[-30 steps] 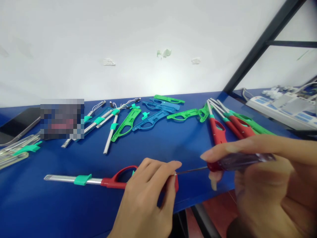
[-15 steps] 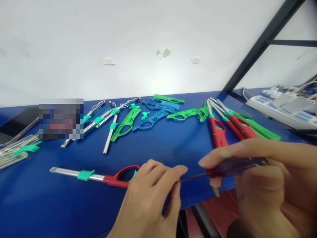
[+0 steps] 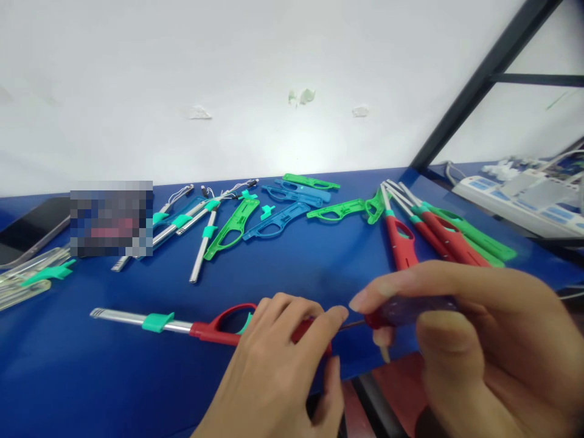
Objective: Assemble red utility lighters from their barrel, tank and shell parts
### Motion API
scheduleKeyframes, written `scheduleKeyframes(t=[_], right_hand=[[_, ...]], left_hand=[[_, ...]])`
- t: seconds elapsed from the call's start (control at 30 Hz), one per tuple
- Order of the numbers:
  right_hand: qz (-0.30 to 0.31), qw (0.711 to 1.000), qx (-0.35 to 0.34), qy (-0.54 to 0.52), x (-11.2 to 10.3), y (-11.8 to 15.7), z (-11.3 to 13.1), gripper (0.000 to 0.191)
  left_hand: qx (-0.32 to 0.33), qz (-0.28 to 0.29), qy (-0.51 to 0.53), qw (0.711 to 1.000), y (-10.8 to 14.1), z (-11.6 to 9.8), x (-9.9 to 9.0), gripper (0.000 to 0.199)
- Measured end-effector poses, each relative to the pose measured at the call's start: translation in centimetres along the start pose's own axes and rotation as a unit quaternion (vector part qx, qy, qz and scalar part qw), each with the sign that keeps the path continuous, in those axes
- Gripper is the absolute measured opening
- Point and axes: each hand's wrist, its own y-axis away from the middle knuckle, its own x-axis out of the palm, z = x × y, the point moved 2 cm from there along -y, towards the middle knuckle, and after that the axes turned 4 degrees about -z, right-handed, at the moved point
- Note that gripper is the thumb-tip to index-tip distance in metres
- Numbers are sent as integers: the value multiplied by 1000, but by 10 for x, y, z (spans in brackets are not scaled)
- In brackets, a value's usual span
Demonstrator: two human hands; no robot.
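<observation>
A long-nosed red lighter (image 3: 213, 333) lies across the front of the table, its silver tube pointing left with a teal clip (image 3: 158, 322) around it. My left hand (image 3: 278, 359) is closed over the handle end, pressing it near the table's front edge; red plastic shows between the fingers. In my right hand (image 3: 497, 334) is a screwdriver (image 3: 413, 308) with a dark, see-through handle and a red collar, held in closed fingers. Its thin shaft points left at the lighter's butt end. The tip is hidden by my left fingers, so contact cannot be made out.
Several red and green lighters (image 3: 401, 240) lie at the right. Green handle shells (image 3: 235, 228), blue handle shells (image 3: 278, 220) and silver tubes (image 3: 198, 249) with wires are spread behind. A phone (image 3: 34, 225) lies far left, a power strip (image 3: 515, 201) right, beside a black frame (image 3: 479, 79).
My right hand has moved left with the screwdriver, closer to my left hand. My left fingers have shifted a little, and more of the red handle shows between them.
</observation>
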Motion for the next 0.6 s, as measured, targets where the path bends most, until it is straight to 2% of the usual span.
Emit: scheduleKeyframes(t=[0.1,0.2,0.4,0.5,0.6], right_hand=[[7,1000,-11,1,-1,-1,1,9],[25,999,-24,9,0,-3,2,13],[45,997,-28,-49,6,-2,1,4],[51,994,-25,-89,11,0,0,19],[50,993,-22,-106,14,-1,-3,25]], left_hand=[[3,51,-37,998,0,1,-1,52],[3,74,-51,996,-4,1,-5,48],[-9,77,-23,997,-8,2,-10,36],[-12,69,0,998,-5,4,-7,32],[-13,53,16,998,-2,6,-3,30]])
